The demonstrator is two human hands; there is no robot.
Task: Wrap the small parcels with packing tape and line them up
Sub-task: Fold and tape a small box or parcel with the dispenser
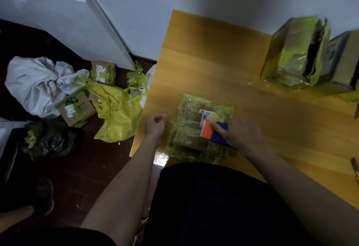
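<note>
Parcel [196,125] mid-wrap: my right hand [239,135] grips the tape dispenser [214,132], left hand [156,125] curled, maybe pinching tape; next, tear it.

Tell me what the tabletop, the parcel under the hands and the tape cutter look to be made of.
Tabletop: likely wood or wood-look laminate, yellow-brown and glossy, with grain lines and glare.
Parcel: seemingly brown cardboard under shiny, crinkled yellow-green plastic tape.
Tape cutter in the right hand: probably hard plastic, matte orange and blue, with a toothed edge.
</note>
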